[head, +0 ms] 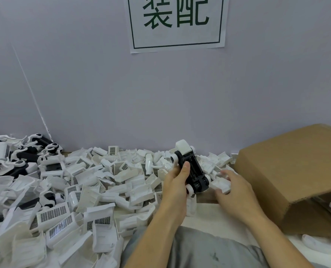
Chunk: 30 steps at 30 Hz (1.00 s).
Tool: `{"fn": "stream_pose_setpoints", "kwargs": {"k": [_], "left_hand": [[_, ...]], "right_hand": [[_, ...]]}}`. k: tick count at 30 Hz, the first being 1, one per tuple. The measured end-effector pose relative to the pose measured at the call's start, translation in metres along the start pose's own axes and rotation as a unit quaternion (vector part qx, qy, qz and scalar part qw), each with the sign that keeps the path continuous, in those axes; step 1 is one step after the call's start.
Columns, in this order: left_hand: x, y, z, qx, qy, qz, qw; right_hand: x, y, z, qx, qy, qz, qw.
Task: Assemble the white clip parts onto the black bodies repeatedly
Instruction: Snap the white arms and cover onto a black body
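My left hand (177, 181) grips a black body (193, 170) with white wheels and a white block at its top end, held tilted above the pile. To its right, my right hand (233, 187) is closed over a white clip part (221, 184) lying on the table. A large heap of white clip parts (95, 182) covers the table to the left and behind my hands.
A tipped brown cardboard box (296, 171) stands at the right, with white parts inside its opening. Assembled black-and-white pieces (19, 159) lie at the far left against the wall. A paper sign (177, 22) hangs on the wall. Grey fabric (209, 250) lies below my arms.
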State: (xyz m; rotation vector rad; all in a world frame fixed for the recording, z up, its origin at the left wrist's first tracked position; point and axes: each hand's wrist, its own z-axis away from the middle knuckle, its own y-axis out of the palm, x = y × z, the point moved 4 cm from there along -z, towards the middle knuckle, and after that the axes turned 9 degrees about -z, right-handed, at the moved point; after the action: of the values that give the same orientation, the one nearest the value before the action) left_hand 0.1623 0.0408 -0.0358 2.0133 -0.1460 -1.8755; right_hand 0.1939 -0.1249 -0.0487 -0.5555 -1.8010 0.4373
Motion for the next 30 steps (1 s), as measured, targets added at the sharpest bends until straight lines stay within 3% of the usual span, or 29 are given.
{"fn": "stream_pose_setpoints", "kwargs": {"k": [4,10,12,14,19,23,30], "left_hand": [[0.002,-0.001,-0.002,-0.004,0.015,-0.036,0.999],[0.001,0.0,0.001,0.005,0.039,-0.108,0.993],[0.001,0.002,0.003,0.016,0.05,-0.123,0.991],[0.002,0.005,0.006,0.032,0.062,-0.141,0.988],[0.005,0.01,0.006,0.066,0.065,-0.147,0.985],[0.008,0.009,0.004,0.047,0.041,-0.156,0.986],[0.009,0.005,0.0,0.009,0.04,-0.12,0.992]], "right_hand": [[0.018,-0.018,-0.004,0.005,-0.046,-0.057,0.997],[0.047,-0.048,-0.004,0.122,-0.054,0.083,0.987],[0.054,-0.048,-0.003,0.147,-0.07,0.084,0.983],[0.061,-0.043,-0.002,0.131,-0.093,0.04,0.986],[0.064,-0.022,0.002,-0.004,-0.107,-0.119,0.987],[0.057,-0.01,0.007,-0.105,-0.095,-0.196,0.97],[0.054,0.012,0.014,-0.048,-0.16,-0.141,0.976]]}}
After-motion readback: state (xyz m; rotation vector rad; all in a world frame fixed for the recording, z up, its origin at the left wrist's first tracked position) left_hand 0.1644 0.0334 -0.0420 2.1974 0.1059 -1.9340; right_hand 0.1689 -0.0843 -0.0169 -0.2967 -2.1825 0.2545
